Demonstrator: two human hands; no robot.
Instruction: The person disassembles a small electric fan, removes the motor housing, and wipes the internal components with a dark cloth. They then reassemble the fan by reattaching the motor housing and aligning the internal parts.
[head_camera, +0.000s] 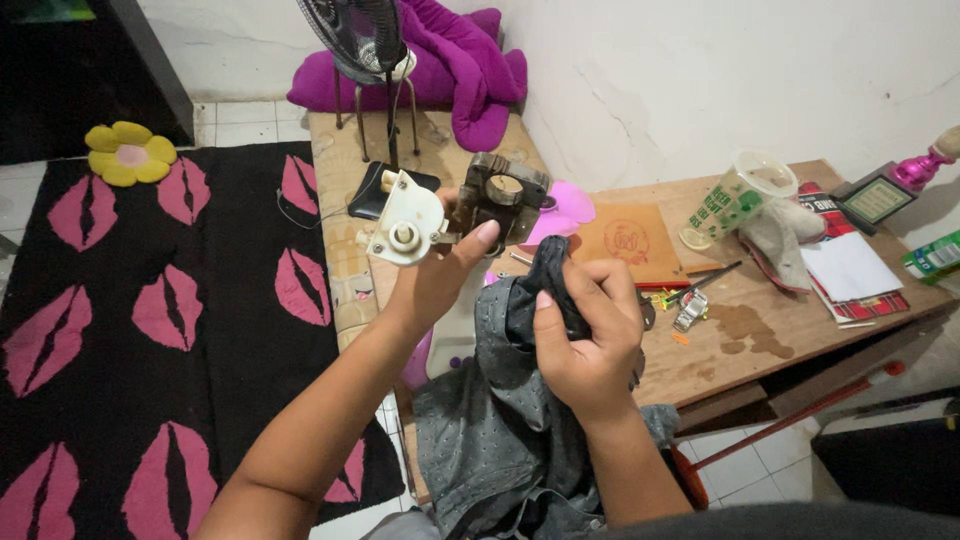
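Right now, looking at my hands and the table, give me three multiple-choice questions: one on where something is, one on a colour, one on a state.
1. Where does the clear plastic cup lie?
A. on the rug
B. on the wooden table
C. in the left hand

2. What colour are the lip shapes on the black rug?
A. pink
B. green
C. white

3. What is the right hand doing?
A. lying flat and empty
B. pinching a dark grey cloth
C. gripping the cup

Answers: 1 B, it lies tipped on the tabletop. 2 A, all are pink. 3 B, its fingers bunch the cloth while the left hand holds a small motor part.
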